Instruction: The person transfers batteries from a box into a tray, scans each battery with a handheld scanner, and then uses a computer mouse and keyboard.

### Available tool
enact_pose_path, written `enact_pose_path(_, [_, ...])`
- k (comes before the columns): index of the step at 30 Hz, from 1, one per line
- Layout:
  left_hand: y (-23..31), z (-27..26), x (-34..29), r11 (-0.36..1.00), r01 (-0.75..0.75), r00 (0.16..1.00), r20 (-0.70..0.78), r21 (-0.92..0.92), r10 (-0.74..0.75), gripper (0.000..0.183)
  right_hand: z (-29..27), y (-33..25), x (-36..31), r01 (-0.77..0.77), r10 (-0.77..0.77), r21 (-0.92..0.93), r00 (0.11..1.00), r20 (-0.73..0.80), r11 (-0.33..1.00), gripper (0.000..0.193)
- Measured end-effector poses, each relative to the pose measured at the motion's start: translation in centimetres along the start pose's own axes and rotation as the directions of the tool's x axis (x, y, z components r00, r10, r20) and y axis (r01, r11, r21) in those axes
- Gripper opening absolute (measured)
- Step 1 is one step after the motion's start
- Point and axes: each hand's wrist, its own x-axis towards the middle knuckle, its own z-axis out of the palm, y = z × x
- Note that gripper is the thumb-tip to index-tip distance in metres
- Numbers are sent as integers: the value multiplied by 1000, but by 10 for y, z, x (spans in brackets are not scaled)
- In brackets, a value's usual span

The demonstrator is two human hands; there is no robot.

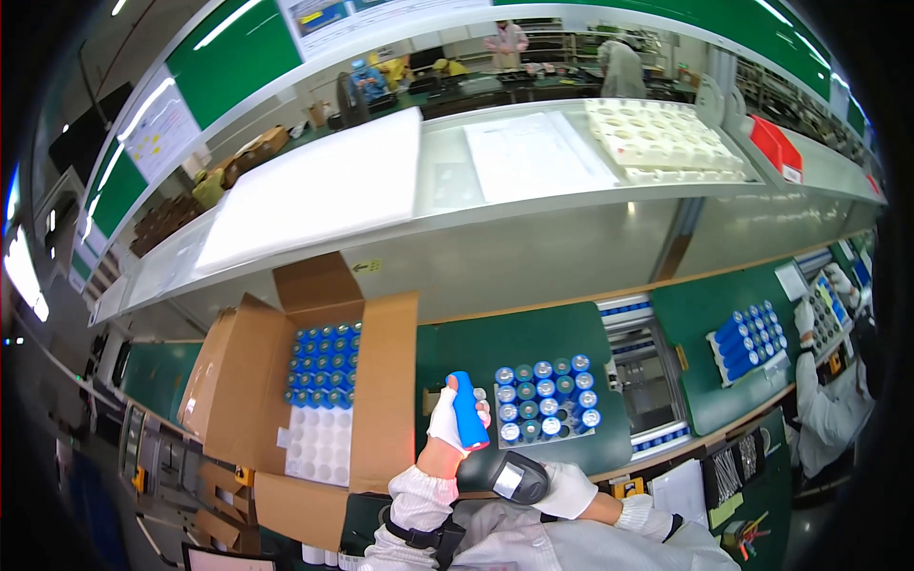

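Note:
My left hand [444, 419], in a white glove with bare fingertips, is closed around a blue cylindrical battery cell [466, 409]. The cell stands nearly upright, and a red glow shows at its lower end. My right hand [568, 490], gloved in white, grips a black handheld scanner [520, 477] with a pale label on it. The scanner's head is just below and right of the cell. Right of my left hand is a tray [504, 442] of upright blue cells [546, 387] in rows, some with bright tops and some with darker ones.
An open cardboard box [385, 381] on the left holds blue cells [324, 366] and a white holder [319, 445]. Rightward are a conveyor section [642, 373] and another group of cells [747, 338]. A co-worker [826, 409] works at far right. A shelf [457, 211] spans above.

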Motion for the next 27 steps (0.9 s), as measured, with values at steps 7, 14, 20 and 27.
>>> enact_pose_path(7, [-43, 39, 13, 963, 55, 998, -8, 263, -55, 49, -14, 19, -35, -104, 103, -11, 991, -80, 994, 38])
enact_pose_path(14, [-75, 50, 44, 895, 117, 988, -144, 431, -60, 40, -24, 33, -55, -185, 178, -18, 964, -200, 983, 34])
enact_pose_path(20, [-116, 58, 50, 626, -167, 973, 26, 762, 228, 37, -32, 41, -66, -202, 204, 34, 945, -254, 979, 31])
enact_pose_path(27, [-146, 28, 65, 311, -301, 915, 181, 901, 360, 51, -39, 53, -74, -217, 237, 103, 930, -281, 971, 33])
